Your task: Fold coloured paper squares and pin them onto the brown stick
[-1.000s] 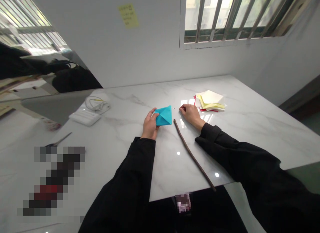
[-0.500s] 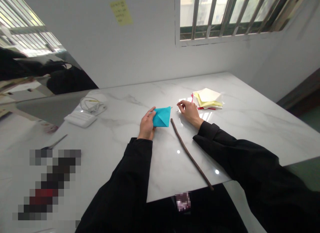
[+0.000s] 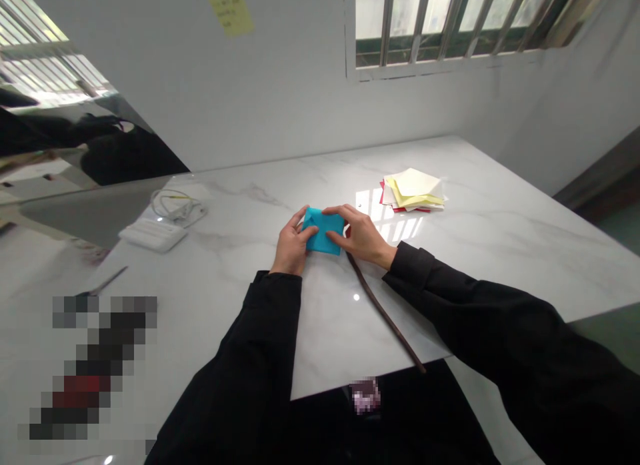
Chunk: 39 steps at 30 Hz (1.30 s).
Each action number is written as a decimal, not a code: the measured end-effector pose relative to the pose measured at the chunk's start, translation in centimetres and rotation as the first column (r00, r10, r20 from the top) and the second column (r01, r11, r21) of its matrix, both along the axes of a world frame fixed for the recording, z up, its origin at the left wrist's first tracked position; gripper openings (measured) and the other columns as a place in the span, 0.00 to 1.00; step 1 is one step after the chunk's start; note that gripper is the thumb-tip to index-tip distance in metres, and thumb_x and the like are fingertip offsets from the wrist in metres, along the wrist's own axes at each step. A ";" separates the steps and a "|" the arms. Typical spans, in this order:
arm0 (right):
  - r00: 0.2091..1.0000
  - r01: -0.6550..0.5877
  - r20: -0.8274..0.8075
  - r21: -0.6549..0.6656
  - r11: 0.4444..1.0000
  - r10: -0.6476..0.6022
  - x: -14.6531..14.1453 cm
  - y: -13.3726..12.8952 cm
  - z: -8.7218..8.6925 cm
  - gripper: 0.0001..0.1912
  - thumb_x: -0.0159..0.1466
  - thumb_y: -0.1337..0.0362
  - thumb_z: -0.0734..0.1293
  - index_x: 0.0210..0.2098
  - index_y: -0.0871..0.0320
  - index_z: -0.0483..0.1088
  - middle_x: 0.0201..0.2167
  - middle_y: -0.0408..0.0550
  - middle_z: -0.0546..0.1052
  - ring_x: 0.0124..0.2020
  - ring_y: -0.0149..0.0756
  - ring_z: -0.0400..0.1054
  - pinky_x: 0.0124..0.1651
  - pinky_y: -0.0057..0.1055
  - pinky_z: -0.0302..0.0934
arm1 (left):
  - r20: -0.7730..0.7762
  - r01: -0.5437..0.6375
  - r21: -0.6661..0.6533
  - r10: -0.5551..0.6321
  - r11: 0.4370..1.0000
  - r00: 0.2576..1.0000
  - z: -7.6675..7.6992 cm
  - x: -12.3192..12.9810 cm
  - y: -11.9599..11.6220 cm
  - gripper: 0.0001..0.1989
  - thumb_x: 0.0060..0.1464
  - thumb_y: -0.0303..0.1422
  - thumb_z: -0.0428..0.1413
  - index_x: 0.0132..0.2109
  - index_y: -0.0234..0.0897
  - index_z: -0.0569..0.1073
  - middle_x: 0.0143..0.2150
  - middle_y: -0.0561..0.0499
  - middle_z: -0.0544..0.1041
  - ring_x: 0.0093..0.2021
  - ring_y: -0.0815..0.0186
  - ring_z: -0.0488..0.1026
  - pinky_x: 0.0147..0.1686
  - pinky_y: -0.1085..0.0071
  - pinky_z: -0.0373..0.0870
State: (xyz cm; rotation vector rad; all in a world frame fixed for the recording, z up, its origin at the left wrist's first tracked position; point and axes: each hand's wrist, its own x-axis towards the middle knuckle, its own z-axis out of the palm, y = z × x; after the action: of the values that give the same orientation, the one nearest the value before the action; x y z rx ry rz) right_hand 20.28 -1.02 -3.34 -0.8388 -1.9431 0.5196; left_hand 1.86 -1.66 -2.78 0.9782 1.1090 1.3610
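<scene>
A blue folded paper [image 3: 324, 232], roughly square, is held just above the marble-patterned table [image 3: 330, 332]. My left hand [image 3: 293, 244] grips its left side, with the thumb on the front face. From the right, my right hand [image 3: 361, 235] pinches the same paper, fingers along its top edge and thumb on its front. The fingertips behind the paper are hidden. Below the right hand, a thin brown stick [image 3: 383, 310] lies slanting on the table, its far tip close to the paper's lower right corner and its near end at the table's front edge.
A stack of white, yellow and red paper sheets [image 3: 413, 190] lies at the back right. To the left are a white box-like device [image 3: 153, 235], a coiled white cable [image 3: 175, 205] and a thin dark tool [image 3: 107, 280]. A yellow note [image 3: 229, 10] hangs on the wall.
My right hand has moved left from beside the paper and now grips it. The paper shows a different face, plainer than the creased one before. The view has tilted slightly downward.
</scene>
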 end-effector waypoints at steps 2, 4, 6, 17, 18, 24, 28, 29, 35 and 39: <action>0.999 0.041 -0.018 -0.023 0.999 -0.042 0.0 0.1 0.0 0.19 0.67 0.68 0.67 0.57 0.55 0.72 0.52 0.51 0.78 0.38 0.35 0.73 0.42 0.33 0.71 | -0.008 0.026 0.006 -0.026 1.000 1.000 -0.1 0.0 0.0 0.45 0.39 0.28 0.68 0.67 0.37 0.70 0.41 0.50 0.80 0.34 0.67 0.74 0.36 0.72 0.72; 0.993 0.115 -0.032 -0.060 0.991 -0.117 0.1 0.2 0.0 0.18 0.67 0.69 0.65 0.56 0.54 0.73 0.51 0.50 0.79 0.40 0.36 0.73 0.43 0.33 0.70 | -0.027 0.041 0.021 -0.040 0.999 0.999 -0.2 0.0 0.0 0.45 0.37 0.27 0.69 0.67 0.38 0.70 0.39 0.51 0.79 0.33 0.68 0.73 0.35 0.72 0.71; 0.980 0.183 -0.053 -0.111 0.977 -0.190 0.3 0.5 0.0 0.16 0.68 0.67 0.64 0.54 0.54 0.74 0.51 0.48 0.80 0.38 0.35 0.73 0.44 0.33 0.71 | -0.044 0.046 0.035 -0.044 0.998 0.998 -0.4 0.0 0.1 0.45 0.36 0.26 0.68 0.66 0.38 0.71 0.37 0.51 0.79 0.33 0.68 0.73 0.35 0.73 0.71; 0.896 0.273 -0.312 -0.171 0.947 -0.315 0.1 0.2 0.7 0.12 0.72 0.60 0.61 0.51 0.53 0.71 0.50 0.49 0.79 0.40 0.35 0.72 0.31 0.28 0.65 | -0.072 0.004 -0.022 -0.006 1.000 0.997 0.2 0.3 -0.2 0.30 0.42 0.38 0.72 0.53 0.41 0.76 0.41 0.50 0.80 0.36 0.66 0.75 0.34 0.73 0.70; 0.889 0.281 -0.325 -0.166 0.945 -0.321 0.0 0.1 0.8 0.11 0.72 0.60 0.60 0.50 0.53 0.71 0.49 0.49 0.78 0.40 0.35 0.72 0.31 0.28 0.65 | -0.080 0.024 -0.025 -0.026 0.999 0.996 0.3 0.4 -0.3 0.29 0.41 0.38 0.72 0.52 0.40 0.76 0.40 0.50 0.79 0.36 0.67 0.75 0.34 0.73 0.70; 0.902 0.315 -0.267 -0.133 0.940 -0.340 0.1 0.1 1.0 0.09 0.74 0.64 0.58 0.41 0.53 0.70 0.42 0.47 0.77 0.44 0.38 0.73 0.40 0.33 0.69 | -0.047 0.095 -0.027 -0.097 0.995 0.994 0.7 0.7 -0.8 0.34 0.35 0.32 0.73 0.53 0.38 0.75 0.35 0.54 0.76 0.33 0.68 0.73 0.35 0.71 0.72; 0.918 0.300 -0.247 -0.077 0.951 -0.310 0.4 0.3 0.9 0.09 0.73 0.67 0.59 0.40 0.53 0.71 0.43 0.49 0.77 0.48 0.39 0.72 0.43 0.34 0.69 | -0.002 0.096 -0.002 -0.096 0.995 0.995 0.8 0.7 -0.8 0.36 0.34 0.27 0.71 0.55 0.39 0.75 0.34 0.55 0.76 0.34 0.69 0.72 0.35 0.73 0.70; 0.920 0.291 -0.253 -0.066 0.954 -0.298 0.5 0.3 0.9 0.08 0.72 0.67 0.61 0.41 0.54 0.72 0.43 0.49 0.77 0.48 0.40 0.72 0.42 0.34 0.69 | 0.012 0.095 0.001 -0.095 0.996 0.995 0.8 0.7 -0.7 0.36 0.34 0.26 0.71 0.55 0.39 0.74 0.34 0.55 0.76 0.34 0.69 0.72 0.36 0.74 0.69; 0.950 0.231 -0.206 -0.048 0.972 -0.236 0.4 0.3 0.5 0.14 0.67 0.65 0.67 0.52 0.52 0.72 0.54 0.52 0.74 0.56 0.45 0.69 0.51 0.41 0.72 | 0.027 0.104 0.028 -0.105 0.994 0.994 0.8 0.5 -0.6 0.34 0.35 0.25 0.70 0.54 0.39 0.76 0.42 0.50 0.79 0.40 0.65 0.75 0.40 0.71 0.70; 0.943 0.259 -0.206 -0.044 0.965 -0.262 0.5 0.4 0.4 0.20 0.64 0.63 0.70 0.56 0.51 0.69 0.60 0.55 0.69 0.63 0.49 0.65 0.59 0.48 0.70 | 0.020 0.124 0.061 -0.125 0.990 0.992 0.7 0.4 -0.6 0.34 0.36 0.24 0.69 0.55 0.40 0.76 0.44 0.48 0.79 0.42 0.65 0.75 0.43 0.70 0.70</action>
State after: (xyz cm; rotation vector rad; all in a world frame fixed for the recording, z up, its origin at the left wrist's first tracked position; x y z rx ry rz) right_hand 20.74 -0.63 -2.94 -0.9935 -1.6078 0.4466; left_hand 2.26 -2.30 -2.07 1.0549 0.9782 1.3075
